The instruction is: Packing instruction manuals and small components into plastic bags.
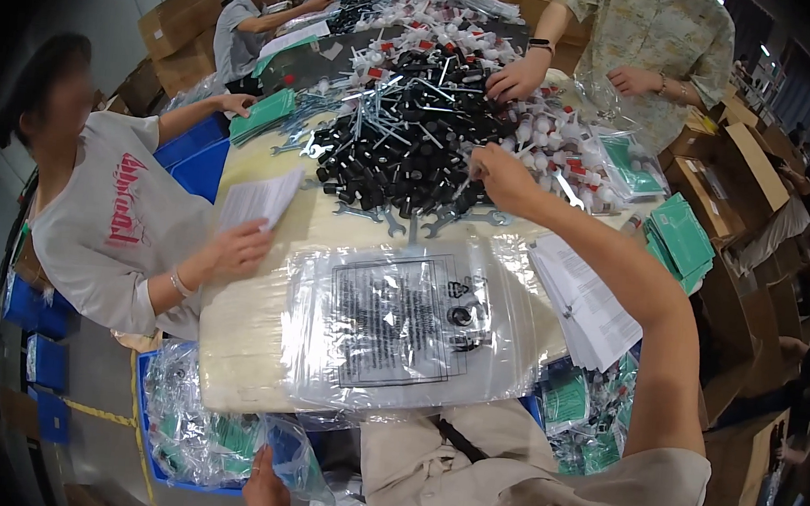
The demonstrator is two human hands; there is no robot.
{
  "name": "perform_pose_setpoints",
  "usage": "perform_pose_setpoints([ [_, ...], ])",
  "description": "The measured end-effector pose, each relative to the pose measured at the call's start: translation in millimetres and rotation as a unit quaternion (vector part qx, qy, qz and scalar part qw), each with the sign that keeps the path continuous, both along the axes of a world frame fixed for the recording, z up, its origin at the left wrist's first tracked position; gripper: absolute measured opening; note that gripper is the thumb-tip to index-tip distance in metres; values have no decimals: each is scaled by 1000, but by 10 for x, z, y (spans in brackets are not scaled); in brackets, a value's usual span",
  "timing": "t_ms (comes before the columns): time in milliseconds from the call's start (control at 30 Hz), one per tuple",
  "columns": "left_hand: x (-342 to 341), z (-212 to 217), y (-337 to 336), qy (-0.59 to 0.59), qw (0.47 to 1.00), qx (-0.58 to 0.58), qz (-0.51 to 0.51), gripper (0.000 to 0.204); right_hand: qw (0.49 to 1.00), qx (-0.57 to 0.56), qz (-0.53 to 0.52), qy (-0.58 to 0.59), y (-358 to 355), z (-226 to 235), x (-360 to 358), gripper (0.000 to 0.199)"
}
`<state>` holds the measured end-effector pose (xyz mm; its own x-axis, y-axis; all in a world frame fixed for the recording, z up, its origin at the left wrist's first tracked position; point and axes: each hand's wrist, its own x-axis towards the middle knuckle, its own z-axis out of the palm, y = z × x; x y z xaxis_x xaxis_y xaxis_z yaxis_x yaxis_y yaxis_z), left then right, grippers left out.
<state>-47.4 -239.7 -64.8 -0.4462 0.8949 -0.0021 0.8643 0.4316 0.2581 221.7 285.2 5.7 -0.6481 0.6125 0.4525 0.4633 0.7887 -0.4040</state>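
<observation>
My right hand (500, 177) reaches over the table, fingers pinched at the edge of a heap of black cylindrical parts (374, 168); what they hold, if anything, is hidden. Below the table's near left edge, my left hand (265, 493) grips a clear plastic bag (295, 460) with something green in it, above a blue bin (151, 457) of filled bags. Open-ended wrenches (446, 220) lie along the heap's near side, and silver bolts (376, 106) lie across its top. Flat clear bags (506, 310) are stacked on the table in front of me.
Printed sheets (597, 313) and green booklets (681, 241) lie at the right. On the left, a co-worker holds folded paper (260, 200) and green booklets (265, 115). Across the table, another person's hand (517, 78) touches the heap beside white-and-red parts (568, 156). Cardboard boxes (734, 181) stand at right.
</observation>
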Motion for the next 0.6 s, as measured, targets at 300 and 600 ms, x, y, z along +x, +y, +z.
perform_pose_setpoints([
  [300,-67,-149,-57,5,1000,5,-2,43,965,92,-118,-218,-71,-408,280,26],
  [600,-346,-356,-333,-10,991,-122,48,45,964,61,12,-260,18,-284,251,40],
])
